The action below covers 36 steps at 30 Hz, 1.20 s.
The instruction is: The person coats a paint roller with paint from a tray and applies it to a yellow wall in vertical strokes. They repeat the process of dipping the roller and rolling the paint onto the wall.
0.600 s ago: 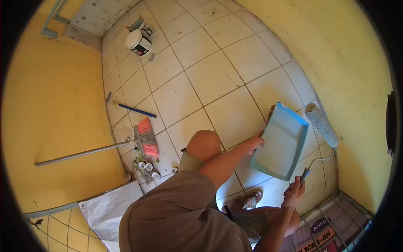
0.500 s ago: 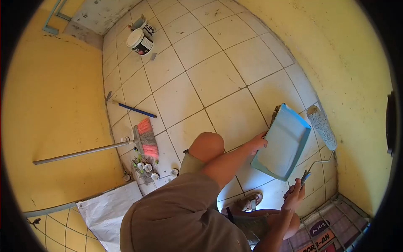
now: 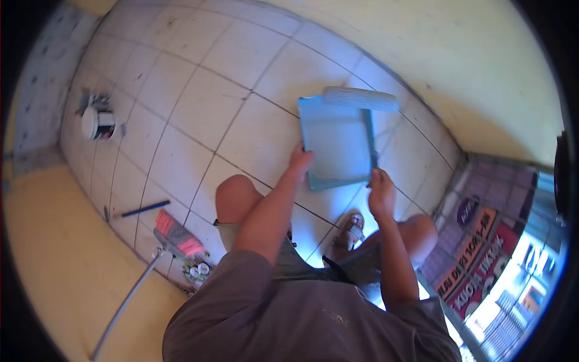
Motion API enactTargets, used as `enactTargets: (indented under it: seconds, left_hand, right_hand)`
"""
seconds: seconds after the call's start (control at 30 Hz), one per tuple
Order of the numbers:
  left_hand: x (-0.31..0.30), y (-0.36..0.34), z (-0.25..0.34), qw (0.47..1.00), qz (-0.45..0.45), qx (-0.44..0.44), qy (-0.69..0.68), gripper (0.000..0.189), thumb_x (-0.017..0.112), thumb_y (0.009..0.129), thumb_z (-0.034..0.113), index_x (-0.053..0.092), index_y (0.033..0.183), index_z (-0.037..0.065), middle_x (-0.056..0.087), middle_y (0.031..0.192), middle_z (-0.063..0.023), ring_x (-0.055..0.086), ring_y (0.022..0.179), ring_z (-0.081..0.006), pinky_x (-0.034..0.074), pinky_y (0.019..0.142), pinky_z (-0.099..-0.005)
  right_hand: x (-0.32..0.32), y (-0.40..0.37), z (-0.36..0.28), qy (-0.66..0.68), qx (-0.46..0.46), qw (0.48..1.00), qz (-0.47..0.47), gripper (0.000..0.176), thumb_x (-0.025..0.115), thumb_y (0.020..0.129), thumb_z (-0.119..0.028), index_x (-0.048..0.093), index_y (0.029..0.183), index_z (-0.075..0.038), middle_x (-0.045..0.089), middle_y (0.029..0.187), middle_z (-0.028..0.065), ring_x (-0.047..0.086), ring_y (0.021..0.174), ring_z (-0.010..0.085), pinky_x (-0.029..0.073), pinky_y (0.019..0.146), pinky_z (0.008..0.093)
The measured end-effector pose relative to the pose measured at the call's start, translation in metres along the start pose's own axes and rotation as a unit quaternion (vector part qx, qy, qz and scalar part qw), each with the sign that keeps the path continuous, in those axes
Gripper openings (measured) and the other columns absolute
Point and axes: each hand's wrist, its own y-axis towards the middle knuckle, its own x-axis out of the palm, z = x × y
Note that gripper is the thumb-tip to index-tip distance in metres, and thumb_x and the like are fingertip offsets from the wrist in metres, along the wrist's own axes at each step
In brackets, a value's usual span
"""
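Note:
A blue paint tray (image 3: 336,136) with pale paint in it is in front of my knees. My left hand (image 3: 300,163) grips its left rim. My right hand (image 3: 381,192) is closed round the handle of a paint roller at the tray's near right corner. The fluffy roller sleeve (image 3: 360,98) lies crosswise at the tray's far end and sticks out past its right side. Blur hides whether the sleeve touches the tray.
White paint buckets (image 3: 98,122) stand at the far left. A blue-handled tool (image 3: 145,209), a pink and grey broom (image 3: 181,234) and small jars (image 3: 198,271) lie along the left wall. A metal grille (image 3: 446,241) with banners is at the right, by the yellow wall (image 3: 470,78).
The view has turned to the right. My right hand has brought the roller from beside the wall to the tray's far end. My left hand keeps its hold on the tray.

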Motion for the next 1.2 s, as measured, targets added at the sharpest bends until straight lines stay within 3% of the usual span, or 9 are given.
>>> enactTargets:
  seconds: [0.1, 0.2, 0.23, 0.3, 0.43, 0.63, 0.7, 0.93, 1.2]
  left_hand:
    - [0.003, -0.051, 0.011, 0.982, 0.129, -0.136, -0.003, 0.073, 0.06, 0.09, 0.013, 0.038, 0.158, -0.002, 0.059, 0.142, -0.0226, 0.059, 0.129, -0.0328, 0.048, 0.109, -0.0421]
    - [-0.014, -0.038, -0.095, 0.95, 0.174, -0.25, -0.07, 0.079, 0.061, 0.09, 0.018, 0.033, 0.162, 0.001, 0.041, 0.161, -0.0262, 0.044, 0.147, -0.0407, 0.037, 0.12, -0.0502]
    - [-0.002, -0.054, -0.076, 0.952, 0.169, -0.247, -0.069, 0.079, 0.061, 0.09, 0.018, 0.033, 0.162, 0.001, 0.041, 0.161, -0.0262, 0.044, 0.147, -0.0407, 0.037, 0.12, -0.0502]
    - [0.03, -0.1, -0.017, 0.894, 0.181, -0.397, -0.105, 0.08, 0.062, 0.088, 0.021, 0.034, 0.161, 0.004, 0.04, 0.161, -0.0265, 0.04, 0.148, -0.0468, 0.036, 0.118, -0.0626]
    - [0.035, -0.079, -0.06, 0.879, 0.168, -0.418, -0.156, 0.072, 0.063, 0.087, 0.022, 0.043, 0.154, 0.005, 0.045, 0.154, -0.0242, 0.046, 0.139, -0.0463, 0.035, 0.116, -0.0688]
    - [0.031, -0.074, -0.061, 0.883, 0.204, -0.368, -0.208, 0.047, 0.063, 0.088, 0.026, 0.056, 0.13, 0.005, 0.055, 0.122, -0.0152, 0.055, 0.091, -0.0285, 0.048, 0.105, -0.0586]
    - [0.031, -0.077, -0.058, 0.899, 0.198, -0.299, -0.253, 0.062, 0.059, 0.096, 0.04, 0.046, 0.148, 0.01, 0.048, 0.146, -0.0187, 0.048, 0.131, -0.0396, 0.043, 0.108, -0.057]
    - [0.048, -0.063, -0.051, 0.873, 0.206, -0.324, -0.3, 0.071, 0.051, 0.1, 0.06, 0.043, 0.155, 0.015, 0.05, 0.151, -0.0125, 0.049, 0.131, -0.0372, 0.042, 0.108, -0.0551]
    - [0.049, -0.064, -0.048, 0.882, 0.131, -0.258, -0.373, 0.072, 0.033, 0.104, 0.067, 0.041, 0.159, 0.021, 0.044, 0.162, -0.0053, 0.038, 0.149, -0.0305, 0.022, 0.123, -0.0553]
  right_hand:
    - [0.012, -0.012, -0.008, -0.029, 0.026, 0.999, -0.031, 0.038, 0.054, 0.107, -0.034, 0.068, 0.123, -0.003, 0.073, 0.086, 0.0244, 0.073, 0.087, 0.0438, 0.054, 0.079, 0.0517]
    - [0.035, -0.009, 0.0, -0.039, -0.01, 0.999, -0.015, 0.041, 0.053, 0.107, -0.032, 0.058, 0.14, -0.009, 0.073, 0.09, 0.0281, 0.07, 0.088, 0.051, 0.052, 0.081, 0.0587]
    - [0.035, -0.004, -0.005, -0.039, -0.01, 0.999, -0.009, 0.041, 0.053, 0.107, -0.032, 0.058, 0.14, -0.009, 0.073, 0.09, 0.0281, 0.07, 0.088, 0.051, 0.052, 0.081, 0.0587]
    - [0.035, 0.004, -0.016, -0.086, 0.012, 0.995, -0.057, 0.042, 0.053, 0.107, -0.032, 0.055, 0.144, -0.013, 0.073, 0.091, 0.0284, 0.07, 0.088, 0.0516, 0.052, 0.081, 0.0599]
    - [0.041, 0.016, -0.014, -0.101, 0.014, 0.993, -0.063, 0.044, 0.052, 0.107, -0.029, 0.052, 0.148, -0.016, 0.073, 0.093, 0.0297, 0.069, 0.091, 0.0527, 0.052, 0.084, 0.0617]
    - [0.059, 0.042, -0.006, -0.11, -0.014, 0.992, -0.055, 0.046, 0.051, 0.107, -0.028, 0.051, 0.152, -0.019, 0.072, 0.105, 0.0322, 0.068, 0.097, 0.0546, 0.052, 0.089, 0.0614]
    - [0.064, 0.049, -0.005, -0.116, -0.005, 0.991, -0.071, 0.047, 0.051, 0.107, -0.025, 0.052, 0.153, -0.019, 0.071, 0.115, 0.0312, 0.067, 0.106, 0.0519, 0.052, 0.092, 0.0578]
    - [0.076, 0.057, 0.001, -0.154, -0.015, 0.985, -0.082, 0.048, 0.048, 0.107, -0.022, 0.051, 0.155, -0.023, 0.07, 0.116, 0.0312, 0.067, 0.103, 0.054, 0.053, 0.093, 0.0608]
    - [0.078, 0.04, 0.01, -0.235, 0.008, 0.965, -0.117, 0.052, 0.045, 0.108, -0.025, 0.041, 0.16, -0.029, 0.071, 0.103, 0.0334, 0.069, 0.089, 0.0547, 0.055, 0.084, 0.0639]
